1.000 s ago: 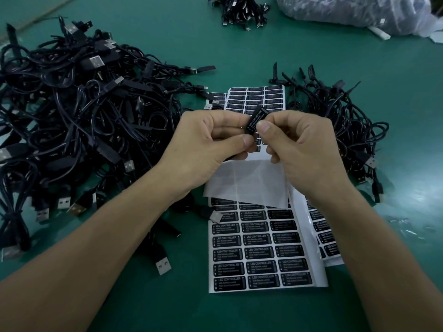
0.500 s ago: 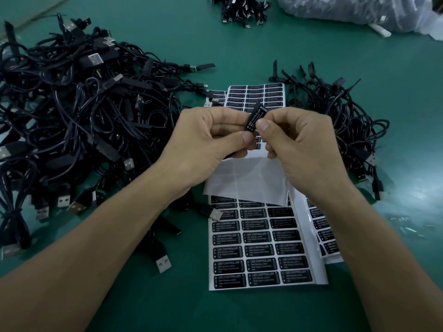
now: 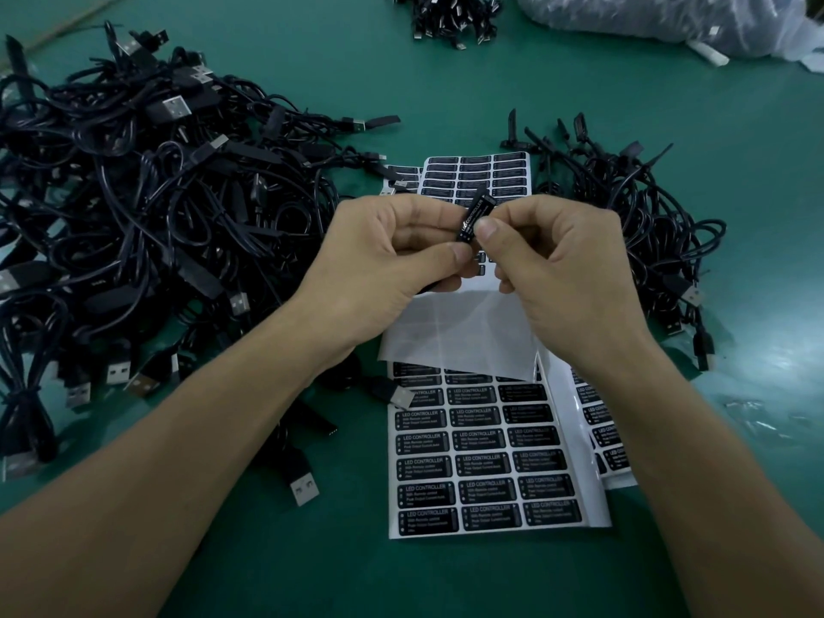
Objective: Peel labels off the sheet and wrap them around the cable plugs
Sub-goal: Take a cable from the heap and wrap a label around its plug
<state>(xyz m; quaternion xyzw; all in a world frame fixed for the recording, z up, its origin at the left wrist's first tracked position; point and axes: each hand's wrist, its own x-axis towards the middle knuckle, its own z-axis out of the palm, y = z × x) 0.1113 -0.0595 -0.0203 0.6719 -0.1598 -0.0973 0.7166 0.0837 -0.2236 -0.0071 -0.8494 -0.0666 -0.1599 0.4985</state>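
Both hands meet above the middle of the green table. My left hand (image 3: 392, 256) pinches a black cable plug (image 3: 476, 214) from below. A black label reading LED CONTROLLER lies along that plug, and my right hand (image 3: 557, 269) presses and pinches it with thumb and forefinger. The plug's cable is hidden behind my fingers. Under the hands lies a white label sheet (image 3: 486, 466) with several rows of black labels; its upper part is bare backing. A second label sheet (image 3: 481, 171) shows behind the hands.
A large heap of black USB cables (image 3: 133, 216) fills the left side. A smaller pile of cables (image 3: 633, 207) lies to the right of the hands. Another cable bundle (image 3: 446, 15) and a clear plastic bag (image 3: 660, 15) sit at the far edge.
The plug with the label has shifted slightly up and right between my fingers. Both hands stay in nearly the same place.
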